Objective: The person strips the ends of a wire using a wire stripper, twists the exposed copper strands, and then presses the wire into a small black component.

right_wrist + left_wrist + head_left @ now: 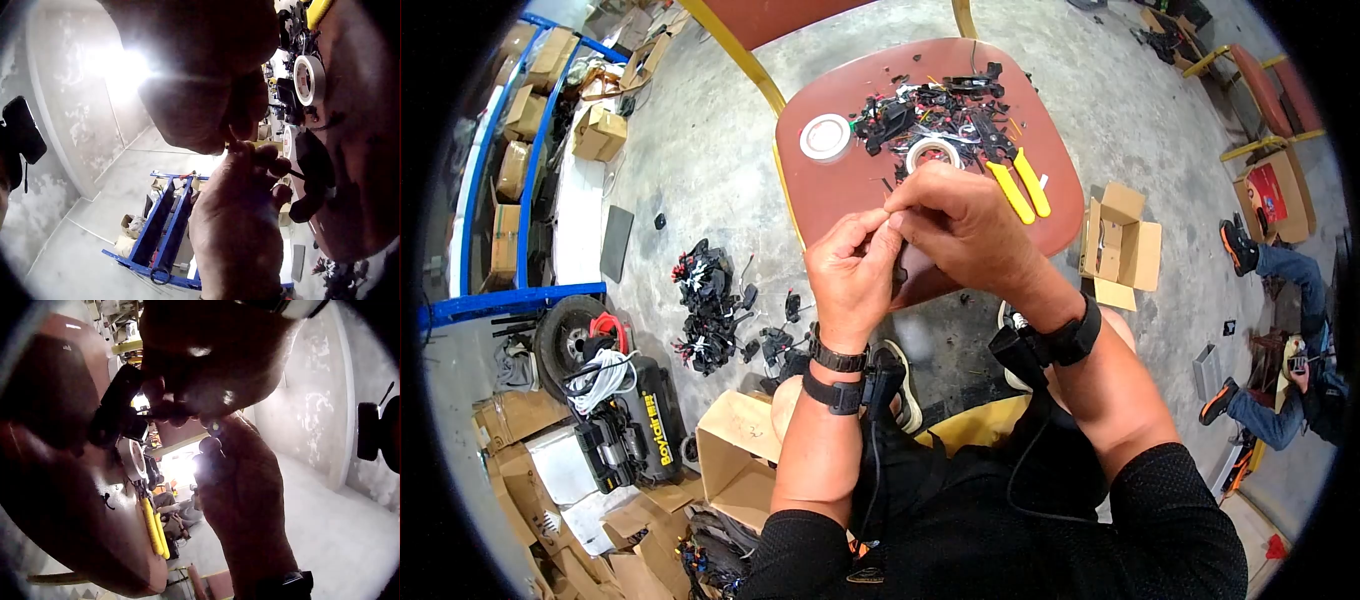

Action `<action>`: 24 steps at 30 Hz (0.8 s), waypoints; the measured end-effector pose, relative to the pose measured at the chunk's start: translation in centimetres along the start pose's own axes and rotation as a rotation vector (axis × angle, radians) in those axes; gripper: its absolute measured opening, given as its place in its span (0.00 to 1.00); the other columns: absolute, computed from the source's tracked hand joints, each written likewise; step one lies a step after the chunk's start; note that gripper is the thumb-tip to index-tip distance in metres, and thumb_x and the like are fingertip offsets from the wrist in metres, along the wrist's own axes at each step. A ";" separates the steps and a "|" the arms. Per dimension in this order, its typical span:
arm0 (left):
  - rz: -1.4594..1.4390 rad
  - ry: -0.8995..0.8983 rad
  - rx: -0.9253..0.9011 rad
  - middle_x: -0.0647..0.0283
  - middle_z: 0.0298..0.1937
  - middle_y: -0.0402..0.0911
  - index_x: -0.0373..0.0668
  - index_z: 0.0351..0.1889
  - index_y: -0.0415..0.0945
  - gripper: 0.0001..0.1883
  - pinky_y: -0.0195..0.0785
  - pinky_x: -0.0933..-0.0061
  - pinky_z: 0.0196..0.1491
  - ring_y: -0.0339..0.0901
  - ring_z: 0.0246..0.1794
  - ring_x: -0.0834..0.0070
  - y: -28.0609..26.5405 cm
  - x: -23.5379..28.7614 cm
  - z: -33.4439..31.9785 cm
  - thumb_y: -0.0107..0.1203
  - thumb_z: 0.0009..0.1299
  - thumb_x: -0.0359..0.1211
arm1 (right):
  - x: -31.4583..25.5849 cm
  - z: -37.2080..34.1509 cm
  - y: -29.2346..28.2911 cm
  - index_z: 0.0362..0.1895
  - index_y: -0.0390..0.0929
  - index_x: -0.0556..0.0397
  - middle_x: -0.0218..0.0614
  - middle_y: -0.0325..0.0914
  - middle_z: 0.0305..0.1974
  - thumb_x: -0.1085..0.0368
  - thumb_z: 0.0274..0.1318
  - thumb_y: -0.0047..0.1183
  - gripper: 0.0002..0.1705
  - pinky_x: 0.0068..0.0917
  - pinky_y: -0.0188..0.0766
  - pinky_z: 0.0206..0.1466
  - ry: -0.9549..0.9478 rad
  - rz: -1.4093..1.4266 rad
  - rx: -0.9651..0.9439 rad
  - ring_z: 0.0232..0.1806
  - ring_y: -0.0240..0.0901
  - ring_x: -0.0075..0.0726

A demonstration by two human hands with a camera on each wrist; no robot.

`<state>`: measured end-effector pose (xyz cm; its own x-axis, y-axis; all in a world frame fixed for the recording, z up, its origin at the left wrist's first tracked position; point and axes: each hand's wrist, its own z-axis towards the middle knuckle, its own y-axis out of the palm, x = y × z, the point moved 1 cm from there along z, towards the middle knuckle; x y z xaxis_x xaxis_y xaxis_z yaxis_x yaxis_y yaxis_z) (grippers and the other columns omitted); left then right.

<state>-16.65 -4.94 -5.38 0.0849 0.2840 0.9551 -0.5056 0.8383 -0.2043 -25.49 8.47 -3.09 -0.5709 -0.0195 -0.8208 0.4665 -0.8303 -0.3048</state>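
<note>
Over the chair seat (830, 185), the left hand (850, 270) and right hand (970, 225) meet at their fingertips. A small black part (315, 175) hangs by the left fingers in the right wrist view, a thin dark wire running from it into their grip. The same black part (115, 406) shows beside the hands in the left wrist view. The right thumb and curled forefinger pinch at the meeting point; the tiny piece between the tips is mostly hidden. Beyond the hands lie a white tape roll (933, 154) and yellow-handled pliers (1020, 187).
Black parts and wire scraps (900, 115) cover the seat's far half, with another white roll (825, 137) to their left. More black parts (710, 300) lie on the floor at left. An open carton (1120, 245) stands right of the chair. Another person's legs (1290, 290) show far right.
</note>
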 end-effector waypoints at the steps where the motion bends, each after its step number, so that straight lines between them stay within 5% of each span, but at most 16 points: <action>1: 0.017 -0.007 -0.001 0.67 0.31 0.83 0.34 0.40 0.85 0.06 0.67 0.81 0.33 0.73 0.29 0.85 -0.1 -0.1 0.0 0.63 0.68 0.25 | 0.0 0.0 0.0 0.35 0.80 0.58 0.38 0.75 0.27 0.76 0.51 0.58 0.06 0.28 0.69 0.31 0.012 0.016 -0.004 0.27 0.72 0.34; 3: -0.011 -0.037 -0.011 0.68 0.31 0.83 0.34 0.40 0.85 0.05 0.68 0.81 0.34 0.73 0.30 0.86 -0.1 0.0 -0.1 0.63 0.68 0.26 | 0.1 -0.2 0.1 0.33 0.79 0.57 0.41 0.77 0.29 0.74 0.50 0.58 0.05 0.33 0.73 0.33 0.039 0.038 -0.009 0.29 0.77 0.44; 7: -0.132 -0.129 -0.041 0.69 0.33 0.84 0.33 0.41 0.85 0.06 0.70 0.82 0.36 0.75 0.33 0.86 -0.3 0.2 -0.3 0.62 0.69 0.26 | 0.3 -0.2 0.5 0.30 0.78 0.54 0.38 0.78 0.29 0.73 0.51 0.58 0.01 0.34 0.74 0.33 -0.084 0.006 0.029 0.29 0.78 0.46; 13: -0.133 -0.144 -0.045 0.68 0.35 0.85 0.33 0.42 0.84 0.07 0.71 0.82 0.38 0.77 0.34 0.85 -0.8 0.1 -0.1 0.61 0.70 0.26 | 0.6 -0.5 0.8 0.29 0.78 0.53 0.36 0.80 0.32 0.71 0.52 0.57 0.01 0.35 0.76 0.33 -0.079 -0.008 0.000 0.31 0.80 0.45; 16: -0.132 -0.167 -0.027 0.68 0.35 0.85 0.33 0.41 0.84 0.06 0.71 0.82 0.37 0.76 0.34 0.86 -0.7 0.5 -0.1 0.61 0.71 0.26 | 0.3 -0.7 0.5 0.37 0.81 0.55 0.40 0.81 0.34 0.76 0.53 0.56 0.06 0.31 0.76 0.37 -0.042 -0.058 -0.044 0.35 0.80 0.40; 19: -0.143 -0.154 0.036 0.69 0.33 0.84 0.33 0.39 0.84 0.05 0.70 0.83 0.36 0.75 0.33 0.86 -0.9 -0.1 0.2 0.62 0.70 0.27 | -1.8 -0.1 -0.1 0.33 0.81 0.52 0.35 0.79 0.31 0.72 0.52 0.59 0.03 0.32 0.74 0.36 0.009 0.094 -0.023 0.34 0.79 0.38; 21: -0.191 -0.122 0.038 0.69 0.32 0.83 0.33 0.39 0.84 0.05 0.70 0.83 0.36 0.75 0.32 0.87 -1.2 -0.2 0.5 0.63 0.70 0.27 | -5.3 0.2 -1.3 0.39 0.82 0.58 0.39 0.81 0.34 0.77 0.52 0.56 0.09 0.30 0.73 0.41 0.107 0.443 -0.170 0.39 0.77 0.38; 22: -0.215 -0.111 0.045 0.70 0.32 0.83 0.33 0.38 0.84 0.06 0.69 0.82 0.36 0.75 0.32 0.87 -1.2 -0.4 0.6 0.63 0.69 0.28 | -7.8 0.5 -2.2 0.37 0.83 0.58 0.39 0.82 0.36 0.76 0.53 0.57 0.07 0.32 0.73 0.42 0.078 0.506 -0.258 0.39 0.78 0.39; 23: -0.196 -0.293 0.074 0.70 0.31 0.82 0.34 0.38 0.84 0.05 0.69 0.82 0.36 0.74 0.31 0.87 -1.2 -0.6 0.4 0.64 0.69 0.28 | -10.3 0.8 -3.0 0.35 0.84 0.58 0.39 0.83 0.37 0.75 0.53 0.58 0.05 0.35 0.74 0.43 0.054 0.569 -0.348 0.38 0.78 0.41; 24: -0.220 -0.228 0.067 0.71 0.30 0.81 0.34 0.37 0.83 0.06 0.68 0.83 0.35 0.73 0.31 0.87 -1.2 -0.6 0.5 0.64 0.69 0.28 | -11.9 0.7 -3.2 0.33 0.84 0.58 0.40 0.83 0.37 0.73 0.52 0.58 0.05 0.35 0.74 0.45 -0.045 0.706 -0.415 0.39 0.79 0.43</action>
<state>-16.50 -6.39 -5.63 0.0079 -0.0187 0.9998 -0.5528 0.8331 0.0200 -20.65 10.92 8.02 -0.0712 -0.4900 -0.8688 0.9332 -0.3403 0.1154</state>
